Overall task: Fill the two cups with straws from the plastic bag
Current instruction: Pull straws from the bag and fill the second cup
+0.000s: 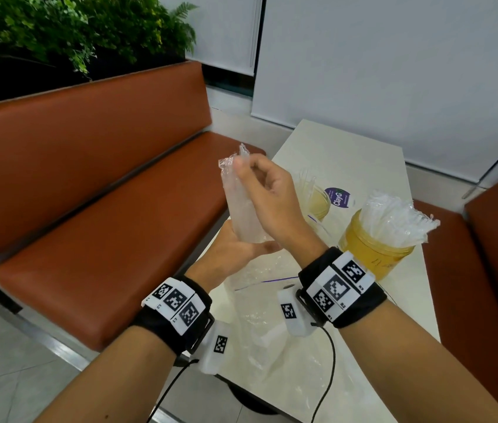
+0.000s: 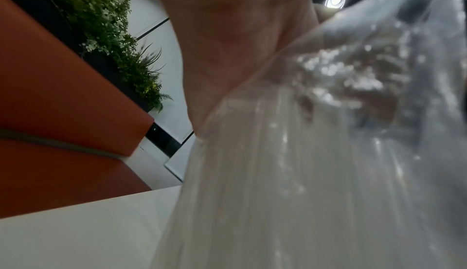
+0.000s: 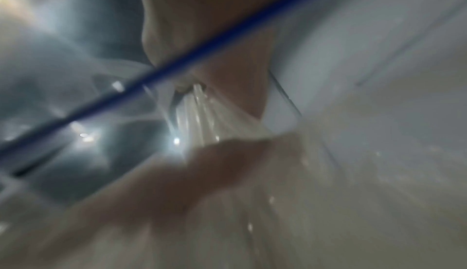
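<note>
Left hand [image 1: 235,248] cupped under the lower end of a bundle of wrapped straws [image 1: 240,203], fingers curled round it, held upright above the near edge of the white table [image 1: 363,160]. Right hand [image 1: 267,193] raised against the upper part of the same bundle, thumb and fingers pinching the crinkled wrapper near its top. Bundle clear of both cups, off to their left, over the gap between table and orange bench [image 1: 89,184].

Near yellow cup [image 1: 369,254] standing on the table to the right of the right wrist, packed with wrapped straws [image 1: 394,215] that lean out toward the right. Far cup [image 1: 318,203] behind the right hand, partly hidden, with a few thin straws showing above its rim. Round purple sticker [image 1: 337,197] on the tabletop just beyond that cup. Clear plastic bag [image 1: 257,325] lying crumpled and flat on the table between the two forearms, below the hands.

Left wrist view filled with blurred plastic and the palm. Right wrist view too blurred to add much beyond fingers on straws.
</note>
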A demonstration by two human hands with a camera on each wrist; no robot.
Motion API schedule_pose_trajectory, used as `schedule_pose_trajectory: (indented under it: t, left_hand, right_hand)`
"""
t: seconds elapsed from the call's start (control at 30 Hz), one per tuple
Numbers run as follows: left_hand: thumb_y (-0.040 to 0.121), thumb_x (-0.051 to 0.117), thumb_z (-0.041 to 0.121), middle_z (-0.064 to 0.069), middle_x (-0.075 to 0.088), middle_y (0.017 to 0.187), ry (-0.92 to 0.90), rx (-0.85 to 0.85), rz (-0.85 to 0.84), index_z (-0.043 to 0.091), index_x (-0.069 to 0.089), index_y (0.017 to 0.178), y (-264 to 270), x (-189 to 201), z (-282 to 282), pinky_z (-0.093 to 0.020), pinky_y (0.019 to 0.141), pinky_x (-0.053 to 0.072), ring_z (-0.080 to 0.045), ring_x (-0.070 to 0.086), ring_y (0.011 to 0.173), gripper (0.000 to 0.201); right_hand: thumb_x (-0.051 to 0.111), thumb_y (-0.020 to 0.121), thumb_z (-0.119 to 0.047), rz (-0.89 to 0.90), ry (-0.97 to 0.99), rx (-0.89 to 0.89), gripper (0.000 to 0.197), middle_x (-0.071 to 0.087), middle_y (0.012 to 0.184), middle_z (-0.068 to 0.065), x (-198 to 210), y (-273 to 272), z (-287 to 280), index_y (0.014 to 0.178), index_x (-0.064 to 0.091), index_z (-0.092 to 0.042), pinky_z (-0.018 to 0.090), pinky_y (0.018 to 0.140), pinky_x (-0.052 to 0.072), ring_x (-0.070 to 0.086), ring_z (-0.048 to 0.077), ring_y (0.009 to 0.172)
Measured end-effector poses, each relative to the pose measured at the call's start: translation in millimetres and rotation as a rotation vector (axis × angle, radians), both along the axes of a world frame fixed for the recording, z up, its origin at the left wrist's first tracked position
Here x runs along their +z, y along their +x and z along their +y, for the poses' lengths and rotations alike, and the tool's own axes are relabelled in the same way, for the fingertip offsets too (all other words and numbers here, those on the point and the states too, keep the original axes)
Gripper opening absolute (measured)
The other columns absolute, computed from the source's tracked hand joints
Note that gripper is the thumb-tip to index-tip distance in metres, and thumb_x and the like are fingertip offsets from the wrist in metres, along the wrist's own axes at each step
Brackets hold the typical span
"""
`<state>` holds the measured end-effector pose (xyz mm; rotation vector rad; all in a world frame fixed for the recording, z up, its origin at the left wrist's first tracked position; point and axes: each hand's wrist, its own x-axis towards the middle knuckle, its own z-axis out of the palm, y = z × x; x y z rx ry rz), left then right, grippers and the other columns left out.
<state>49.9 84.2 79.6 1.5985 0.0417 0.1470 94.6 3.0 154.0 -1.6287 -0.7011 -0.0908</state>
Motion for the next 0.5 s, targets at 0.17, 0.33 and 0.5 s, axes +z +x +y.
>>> schedule_pose_trajectory:
  t: [0.17,0.33,0.5]
  left_hand:
    - [0.071,0.091,0.022,0.018,0.059,0.09,0.019,0.026,0.027,0.04,0.05,0.088,-0.8,1.3,-3.3,-0.006,0.063,0.047,0.009,0.06,0.079,0.049]
    - [0.074,0.09,0.018,0.026,0.062,0.092,-0.023,-0.011,-0.015,0.044,0.051,0.091,-2.6,3.1,-0.2,-0.006,0.065,0.046,0.029,0.056,0.074,0.05]
    - [0.075,0.087,0.009,0.02,0.074,0.094,0.023,-0.006,-0.071,0.034,0.062,0.103,0.6,-1.2,1.3,-0.019,0.081,0.056,0.011,0.066,0.092,0.045]
  right_hand:
    - [0.057,0.101,-0.033,-0.427,-0.068,0.015,0.029,0.073,0.102,-0.003,56.2,13.8,-1.4,0.12,0.07,-0.016,0.025,0.082,0.057,0.068,0.008,0.095]
    - [0.038,0.103,-0.039,-0.82,-0.743,-0.01,0.045,0.071,0.089,-0.003,32.3,19.3,6.2,0.093,0.075,-0.016,0.038,0.075,0.055,0.065,0.015,0.081]
    - [0.041,0.102,-0.032,-0.794,-0.719,0.004,0.043,0.077,0.093,0.005,1.9,13.0,-5.3,0.094,0.077,-0.011,0.043,0.081,0.057,0.072,0.023,0.095]
